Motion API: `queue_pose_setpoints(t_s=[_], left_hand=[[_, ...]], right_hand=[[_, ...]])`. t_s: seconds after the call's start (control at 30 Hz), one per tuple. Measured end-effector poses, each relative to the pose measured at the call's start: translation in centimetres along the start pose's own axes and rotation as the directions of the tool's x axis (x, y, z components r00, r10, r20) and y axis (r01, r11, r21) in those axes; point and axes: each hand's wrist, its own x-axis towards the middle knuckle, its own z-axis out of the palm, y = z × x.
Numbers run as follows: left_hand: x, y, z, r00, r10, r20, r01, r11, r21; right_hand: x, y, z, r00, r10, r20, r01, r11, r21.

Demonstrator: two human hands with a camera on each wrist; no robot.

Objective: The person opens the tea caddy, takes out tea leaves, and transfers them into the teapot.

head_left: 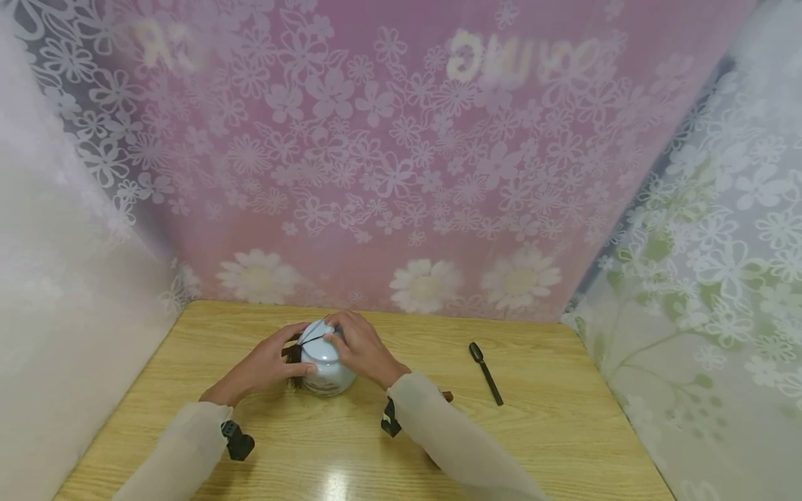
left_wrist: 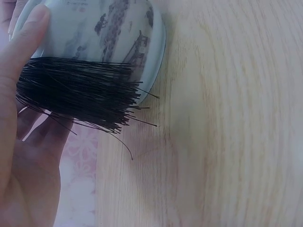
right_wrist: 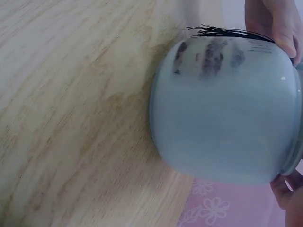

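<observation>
Glossy ceramic jar (right_wrist: 222,118) (smooth, too); wood-grained table (head_left: 313,445).

I see room on the jar's (head_left: 329,382) near side; left hand (head_left: 271,360) and dark tassel (head_left: 295,374) block its left, right hand (head_left: 365,350) its right, black utensil (head_left: 487,374) farther right.

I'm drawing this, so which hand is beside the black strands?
The left hand, thumb on the jar by the black strands; the right hand is on the jar's other side.

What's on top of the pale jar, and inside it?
On the jar: its lid, crossed by a dark cord, with the right hand touching it. The lid covers the inside, so any contents cannot be seen.
</observation>
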Motion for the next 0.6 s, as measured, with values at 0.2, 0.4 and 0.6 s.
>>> queue_pose_setpoints(t_s=[0.2,0.4,0.6], left_hand=[[0.1,0.0,0.0,1.000,-0.007,-0.002,0.007,1.000,0.002],[0.1,-0.2,0.0,1.000,-0.009,-0.007,0.009,1.000,-0.006],[0.5,-0.3,0.0,1.000,0.012,-0.026,-0.011,1.000,0.016]], right_hand=[[-0.4,0.4,0.6,0.997,-0.059,-0.047,0.057,0.998,-0.032],[-0.2,0.0,-0.3,0.995,0.069,-0.065,-0.057,0.984,0.168],[0.5,-0.4,-1.1,0.997,0.068,-0.047,-0.056,0.974,0.218]])
